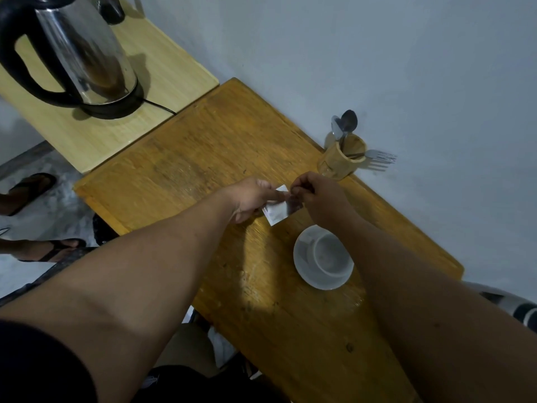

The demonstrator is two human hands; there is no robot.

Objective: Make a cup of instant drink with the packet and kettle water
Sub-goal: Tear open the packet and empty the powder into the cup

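Observation:
A small silvery-white packet [277,212] is held just above the brown wooden table [203,158], far side of the cup. My left hand [251,199] pinches its left edge and my right hand [319,202] pinches its top right corner; both hands meet at the packet's upper edge. A white cup [331,254] stands on a white saucer [303,257] near my right forearm, which covers part of it. The cup looks empty. A steel kettle [84,50] with a black handle sits on its base on the pale side table [162,62], far left.
A wooden holder [343,159] with spoons and a fork stands at the table's back right corner against the grey wall. The kettle's black cord [161,106] runs toward the brown table. Sandalled feet [55,248] are on the floor at left.

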